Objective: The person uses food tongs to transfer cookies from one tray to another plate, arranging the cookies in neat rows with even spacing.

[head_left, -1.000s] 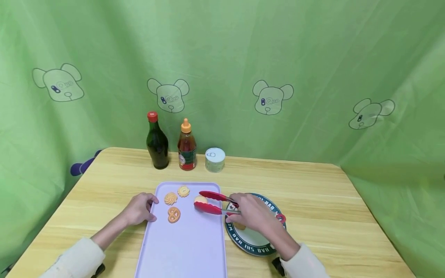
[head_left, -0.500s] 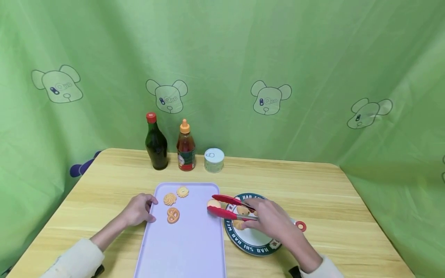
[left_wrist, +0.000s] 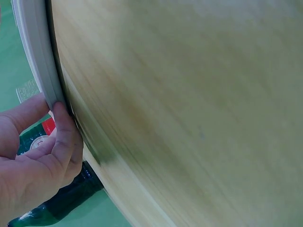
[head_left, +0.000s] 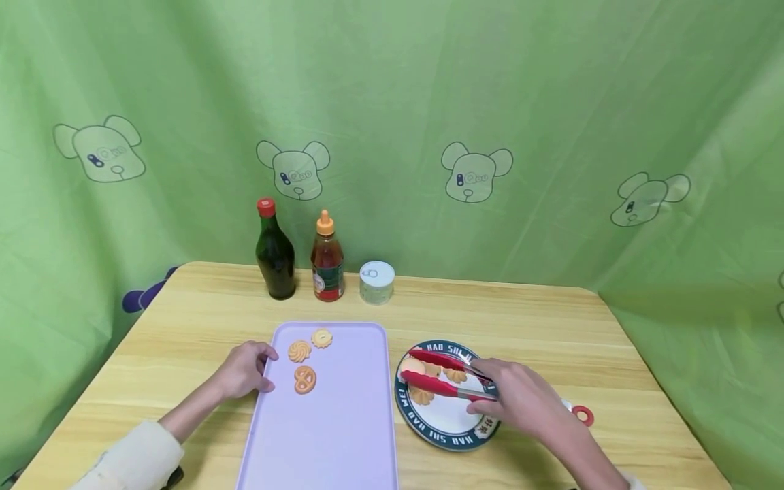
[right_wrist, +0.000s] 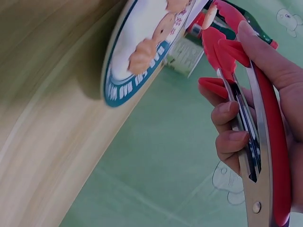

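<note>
My left hand point(head_left: 245, 371) pinches the left rim of the lilac tray point(head_left: 331, 435) between thumb and fingers, as the left wrist view also shows. On the tray lie a swirl cookie point(head_left: 299, 351), a flower-shaped cookie point(head_left: 322, 338) and a pretzel-shaped cookie point(head_left: 305, 380). My right hand point(head_left: 520, 395) grips red-tipped metal tongs point(right_wrist: 265, 156). A pale round cookie point(right_wrist: 209, 17) is held between the tong tips, over the left part of a green-rimmed plate point(head_left: 422, 425). Several cookies rest on that plate, including a ridged one point(head_left: 421, 396), partly hidden by the tongs.
Along the table's back stand a dark bottle with a red cap point(head_left: 275, 258), a sauce bottle with an orange cap point(head_left: 328, 269) and a tin can point(head_left: 376, 282). A green curtain point(head_left: 392, 102) hangs behind the wooden table point(head_left: 551, 340).
My right hand has moved right, carrying the round cookie in the tongs from above the tray to above the plate. My left hand stays on the tray's rim.
</note>
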A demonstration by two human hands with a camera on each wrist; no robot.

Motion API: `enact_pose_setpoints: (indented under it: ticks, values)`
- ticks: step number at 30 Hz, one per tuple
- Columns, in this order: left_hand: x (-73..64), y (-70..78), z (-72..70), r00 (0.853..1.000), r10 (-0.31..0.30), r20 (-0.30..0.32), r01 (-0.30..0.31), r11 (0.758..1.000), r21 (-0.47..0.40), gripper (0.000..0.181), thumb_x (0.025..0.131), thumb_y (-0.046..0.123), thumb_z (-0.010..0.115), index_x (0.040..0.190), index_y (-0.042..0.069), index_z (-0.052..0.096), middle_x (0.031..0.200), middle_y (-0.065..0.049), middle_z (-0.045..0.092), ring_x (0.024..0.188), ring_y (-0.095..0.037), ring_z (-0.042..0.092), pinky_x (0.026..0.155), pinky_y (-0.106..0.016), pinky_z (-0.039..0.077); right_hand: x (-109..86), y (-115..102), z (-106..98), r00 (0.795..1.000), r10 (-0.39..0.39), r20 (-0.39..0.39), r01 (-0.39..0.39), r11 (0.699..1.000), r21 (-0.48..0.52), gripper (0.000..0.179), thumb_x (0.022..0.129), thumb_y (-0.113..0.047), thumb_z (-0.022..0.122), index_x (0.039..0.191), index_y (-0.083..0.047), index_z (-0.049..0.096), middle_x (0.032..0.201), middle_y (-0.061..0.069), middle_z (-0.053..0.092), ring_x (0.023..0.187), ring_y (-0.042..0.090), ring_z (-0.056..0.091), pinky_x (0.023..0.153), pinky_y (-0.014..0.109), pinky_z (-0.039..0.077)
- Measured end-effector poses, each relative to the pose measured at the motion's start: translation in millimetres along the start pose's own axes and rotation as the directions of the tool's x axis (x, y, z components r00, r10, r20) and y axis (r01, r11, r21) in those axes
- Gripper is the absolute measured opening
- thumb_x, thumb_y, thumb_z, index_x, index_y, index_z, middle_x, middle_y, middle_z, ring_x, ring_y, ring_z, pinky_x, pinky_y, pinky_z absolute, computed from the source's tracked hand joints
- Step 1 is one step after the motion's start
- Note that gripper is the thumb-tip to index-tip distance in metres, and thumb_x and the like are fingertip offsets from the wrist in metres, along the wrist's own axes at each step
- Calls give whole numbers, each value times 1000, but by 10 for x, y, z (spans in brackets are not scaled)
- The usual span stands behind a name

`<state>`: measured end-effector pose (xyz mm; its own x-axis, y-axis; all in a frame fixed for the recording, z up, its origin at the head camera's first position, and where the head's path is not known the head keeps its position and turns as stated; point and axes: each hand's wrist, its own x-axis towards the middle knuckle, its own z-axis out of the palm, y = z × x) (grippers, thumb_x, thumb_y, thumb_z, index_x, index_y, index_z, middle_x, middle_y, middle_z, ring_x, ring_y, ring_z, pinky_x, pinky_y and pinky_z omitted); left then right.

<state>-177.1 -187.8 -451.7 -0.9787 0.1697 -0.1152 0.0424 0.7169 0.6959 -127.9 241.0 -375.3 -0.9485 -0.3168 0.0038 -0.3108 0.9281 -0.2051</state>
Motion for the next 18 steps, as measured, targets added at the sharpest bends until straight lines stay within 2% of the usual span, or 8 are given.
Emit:
enact_pose_setpoints:
  ticks: [5,12,18]
  values:
    - [-5,6,3,1000,1,2,-1,1000,-4,46,59,-7,80,101,-7,62,84,-12,57,72,-17,53,62,-27,48,-112,132,-17,1000,21,-4,-21,1000,2,63,67,-35,83,120,-7,64,114,11,68,104,30,64,86,49,53]
    - [0,-3,4,1000,3,1,-3,1000,-7,46,59,-7,80,101,-7,62,84,-12,58,71,-17,53,62,-26,49,-226,278,9,999,44,16,-44,999,4,64,65,-38,83,118,-7,64,109,8,69,92,21,64,81,45,55]
    - [4,-16,11,1000,-2,1,2,1000,-6,46,58,-7,80,101,-7,62,82,-11,59,70,-17,54,62,-26,49,-295,356,26,999,44,23,-44,999,-3,64,66,-39,82,118,-7,64,110,9,69,91,20,64,80,46,55]
